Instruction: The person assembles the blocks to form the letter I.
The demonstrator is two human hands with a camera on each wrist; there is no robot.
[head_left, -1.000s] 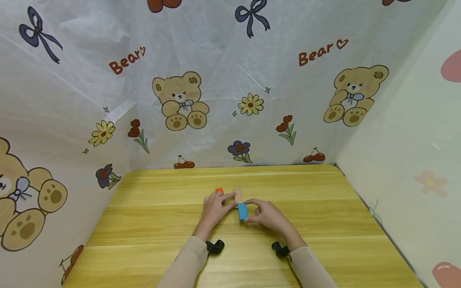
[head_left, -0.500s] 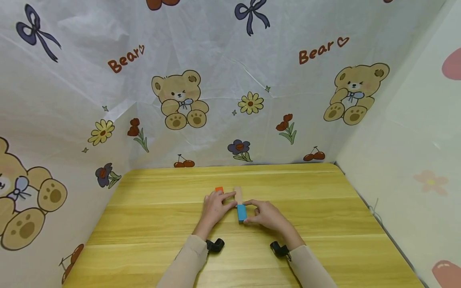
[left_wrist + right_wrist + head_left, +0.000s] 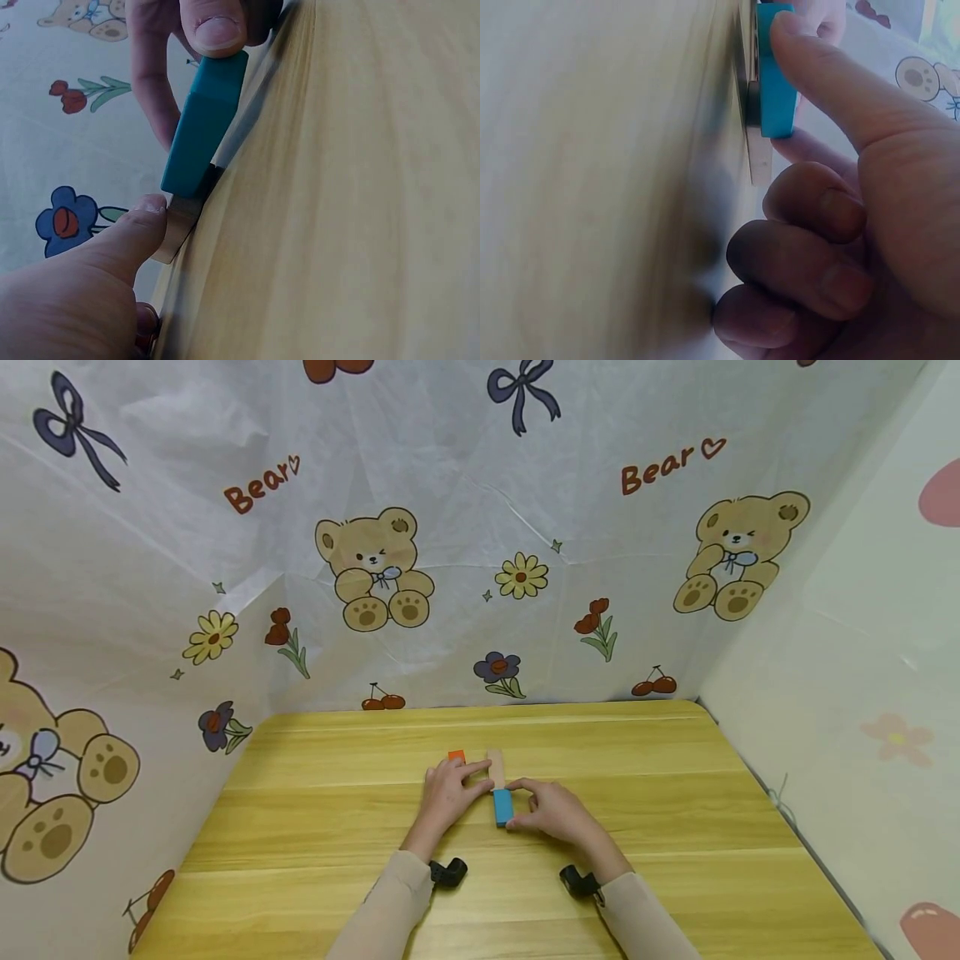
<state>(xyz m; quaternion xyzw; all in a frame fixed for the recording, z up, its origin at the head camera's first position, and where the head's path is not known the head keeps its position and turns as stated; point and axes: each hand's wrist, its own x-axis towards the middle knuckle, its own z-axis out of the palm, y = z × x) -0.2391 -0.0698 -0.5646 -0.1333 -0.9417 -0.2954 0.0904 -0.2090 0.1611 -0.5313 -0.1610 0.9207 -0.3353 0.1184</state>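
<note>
Over the tabletop (image 3: 337, 756), the right hand (image 3: 558, 810) pinches the block (image 3: 503, 808) by its ends, a sound hold (likely light, stiff wood); fingers extended, the left hand (image 3: 446, 795) touches the strip (image 3: 497, 768).

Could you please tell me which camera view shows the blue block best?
The left wrist view: the blue block appears largest there. The head view shows its top, but small; the right wrist view shows one side, partly behind the right thumb.

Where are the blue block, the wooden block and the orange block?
Blue block (image 3: 503, 807), head view: top face.
Wooden block (image 3: 497, 769), head view: top face.
Orange block (image 3: 457, 756), head view: uncovered part.
</note>
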